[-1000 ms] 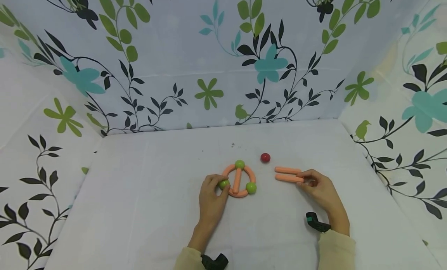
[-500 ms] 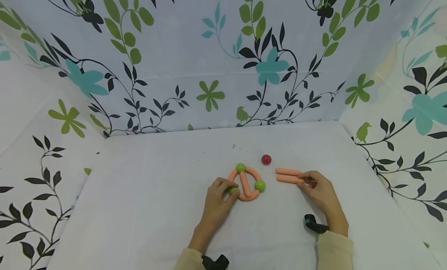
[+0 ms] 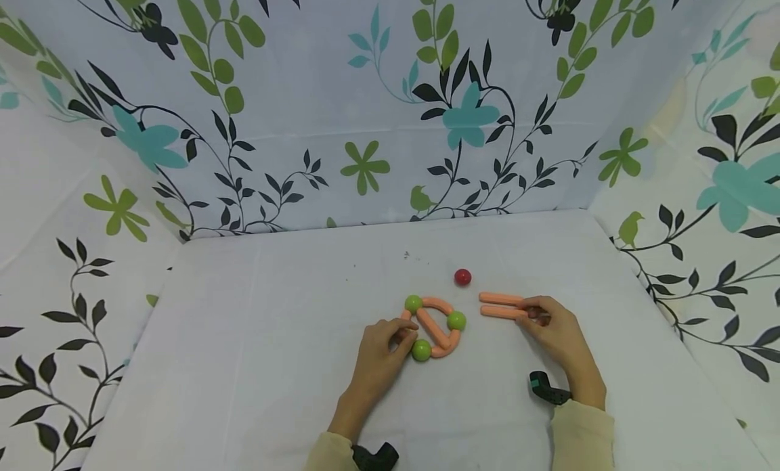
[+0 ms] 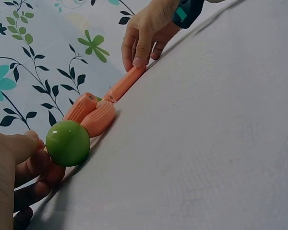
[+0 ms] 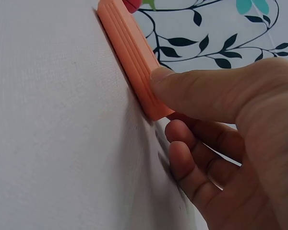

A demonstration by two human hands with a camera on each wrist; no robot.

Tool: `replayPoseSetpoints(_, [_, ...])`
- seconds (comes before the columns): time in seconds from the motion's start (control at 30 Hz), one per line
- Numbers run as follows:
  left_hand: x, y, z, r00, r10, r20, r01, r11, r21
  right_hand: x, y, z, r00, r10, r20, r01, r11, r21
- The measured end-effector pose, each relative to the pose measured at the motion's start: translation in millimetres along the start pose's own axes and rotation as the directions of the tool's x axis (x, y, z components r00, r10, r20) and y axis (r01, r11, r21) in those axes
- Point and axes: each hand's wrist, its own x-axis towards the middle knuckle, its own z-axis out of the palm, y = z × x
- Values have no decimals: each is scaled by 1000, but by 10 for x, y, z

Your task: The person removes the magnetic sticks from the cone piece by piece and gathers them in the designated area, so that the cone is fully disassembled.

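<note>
Left hand (image 3: 378,354) sat at the left side of a ring on the desk (image 3: 292,363), its grip pinched on the left curved orange rod (image 3: 405,315), mostly hidden by the fingers. The ring: three green balls with curved orange rods between them. One green ball (image 3: 414,303) sat at the far left of the ring, a second green ball (image 3: 456,321) at the right, a third green ball (image 3: 421,350) at the near side, just beside the left thumb. The far curved rod (image 3: 435,302) ran between the first two. A straight orange rod (image 3: 433,327) lay slanted inside the ring, far left to near right; couldn't tell whether its ends touched the curved pieces.

Right hand (image 3: 556,329) was on the right, its grip clamped on the right ends of two loose straight rods, far rod (image 3: 501,298) and near rod (image 3: 501,312). These lay side by side, left to right, well apart from the ring; the right wrist view had the thumb pressed on one rod's end.

A red ball (image 3: 463,277) rested on the desk, beyond the ring and just left of the loose rods, clear of both hands. Cream sleeves (image 3: 583,434) and dark wrist cameras (image 3: 374,456) showed on both arms. Leaf-print fabric (image 3: 292,92) hung behind the desk, patterned in green, teal and black
</note>
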Motion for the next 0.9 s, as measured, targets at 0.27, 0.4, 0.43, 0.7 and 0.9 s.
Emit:
replayPoseSetpoints(0.27, [-57, 3, 9, 999, -32, -19, 31, 999, -35, -22, -2, 3, 998, -49, -28, 49, 999, -9])
replayPoseSetpoints(0.4, [-56, -10, 10, 997, -39, -74, 35, 998, -51, -6, -40, 17, 994, -91, -59, 91, 996, 6])
replayPoseSetpoints(0.43, [-49, -11, 9, 996, -37, -86, 33, 998, -52, 1, -57, 21, 992, -104, -72, 105, 994, 9])
replayPoseSetpoints(0.7, [15, 51, -29, 987, -138, -84, 126, 983, -132, 26, -285, 117, 985, -164, -49, 168, 982, 84])
replayPoseSetpoints(0.9, [97, 99, -32, 981, -182, -69, 170, 974, -149, 67, -502, 334, 945, -326, -14, 325, 939, 111])
